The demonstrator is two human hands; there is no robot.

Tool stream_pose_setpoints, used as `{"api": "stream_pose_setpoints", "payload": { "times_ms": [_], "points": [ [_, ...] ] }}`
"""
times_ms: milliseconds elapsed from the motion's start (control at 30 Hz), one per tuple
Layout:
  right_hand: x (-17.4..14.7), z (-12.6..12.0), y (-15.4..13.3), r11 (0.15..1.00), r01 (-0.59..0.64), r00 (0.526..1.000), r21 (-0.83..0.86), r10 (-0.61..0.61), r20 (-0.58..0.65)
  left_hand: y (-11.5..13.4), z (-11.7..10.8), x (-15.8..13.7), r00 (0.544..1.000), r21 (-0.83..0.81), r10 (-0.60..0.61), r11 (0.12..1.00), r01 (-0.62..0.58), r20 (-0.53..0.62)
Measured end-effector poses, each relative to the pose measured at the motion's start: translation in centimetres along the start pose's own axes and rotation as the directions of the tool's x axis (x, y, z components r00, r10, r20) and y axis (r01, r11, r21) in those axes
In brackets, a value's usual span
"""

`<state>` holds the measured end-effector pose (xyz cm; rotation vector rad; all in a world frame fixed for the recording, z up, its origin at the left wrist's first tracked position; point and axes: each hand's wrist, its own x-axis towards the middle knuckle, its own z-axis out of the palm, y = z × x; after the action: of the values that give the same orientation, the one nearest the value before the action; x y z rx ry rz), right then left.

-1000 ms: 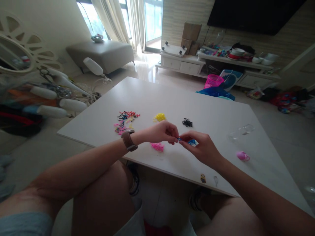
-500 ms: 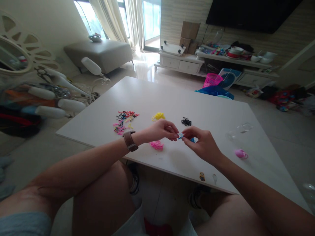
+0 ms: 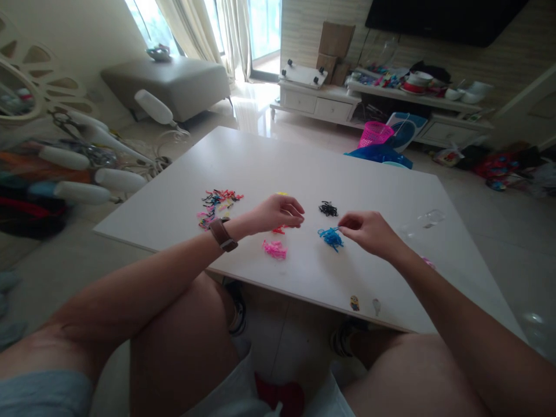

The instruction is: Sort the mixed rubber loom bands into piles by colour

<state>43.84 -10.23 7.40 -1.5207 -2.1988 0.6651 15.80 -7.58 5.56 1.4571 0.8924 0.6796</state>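
My right hand (image 3: pixel 367 231) is at the right edge of a pile of thin blue rubber bands (image 3: pixel 331 238), thumb and forefinger pinched on a blue band at its top. My left hand (image 3: pixel 280 213), a brown watch (image 3: pixel 223 234) on its wrist, hovers over the table with fingers loosely curled and apart, holding nothing that I can see. Below it lie pink bands (image 3: pixel 274 249). Red bands (image 3: pixel 278 230) and yellow bands (image 3: pixel 282 193) are partly hidden by that hand. Black bands (image 3: pixel 328 208) form a pile behind the blue ones.
Mixed-colour bands (image 3: pixel 215 205) lie to the left on the white table (image 3: pixel 260 156). Near its front edge are a minion figure (image 3: pixel 355 303) and a small clear piece (image 3: pixel 376 306). A clear container (image 3: pixel 430 218) stands at right, with a pink item (image 3: pixel 428 262) partly behind my forearm.
My hands were together with a small blue piece between their fingertips. Now they are apart: the left has moved left and opened, the right has moved right to the blue pile.
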Motion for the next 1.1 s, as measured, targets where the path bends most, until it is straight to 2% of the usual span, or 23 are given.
{"api": "stream_pose_setpoints", "payload": {
  "times_ms": [133, 267, 400, 500, 600, 733, 800, 933, 1100],
  "points": [
    [0.9, 0.1, 3.2, 0.982, -0.06, 0.979, -0.18, 0.093, 0.184, -0.4, -3.3, 0.2, 0.983, 0.075, -0.002, 0.997, 0.016, -0.184],
    [1.5, 1.4, 5.0, 0.96, -0.077, 0.952, -0.269, 0.151, 0.268, -0.5, -6.7, -0.3, 0.936, 0.15, -0.006, 0.987, 0.063, -0.352],
    [1.9, 1.9, 5.9, 0.95, -0.082, 0.953, -0.302, 0.164, 0.255, -0.9, -10.3, -1.5, 0.844, 0.2, 0.016, 0.974, 0.108, -0.537],
    [1.9, 1.7, 5.7, 0.958, -0.069, 0.971, -0.277, 0.128, 0.201, -1.8, -13.0, -2.7, 0.783, 0.232, 0.032, 0.962, 0.145, -0.622],
    [1.6, 1.4, 5.1, 0.968, -0.068, 0.981, -0.241, 0.109, 0.161, -3.0, -15.0, -3.9, 0.777, 0.333, -0.004, 0.902, 0.275, -0.63],
    [1.4, 1.2, 4.5, 0.974, -0.048, 0.982, -0.222, 0.088, 0.17, -4.8, -17.1, -5.4, 0.826, 0.458, -0.14, 0.775, 0.435, -0.547],
    [1.3, 1.2, 4.5, 0.973, -0.039, 0.979, -0.228, 0.083, 0.188, -5.5, -18.1, -6.0, 0.831, 0.503, -0.222, 0.706, 0.498, -0.511],
    [1.3, 1.2, 4.5, 0.967, -0.041, 0.974, -0.252, 0.095, 0.205, -6.4, -19.8, -6.9, 0.787, 0.521, -0.395, 0.595, 0.612, -0.473],
    [1.3, 1.1, 4.4, 0.965, -0.027, 0.971, -0.26, 0.087, 0.221, -7.1, -20.4, -7.2, 0.748, 0.474, -0.531, 0.579, 0.664, -0.399]
  ]
}}
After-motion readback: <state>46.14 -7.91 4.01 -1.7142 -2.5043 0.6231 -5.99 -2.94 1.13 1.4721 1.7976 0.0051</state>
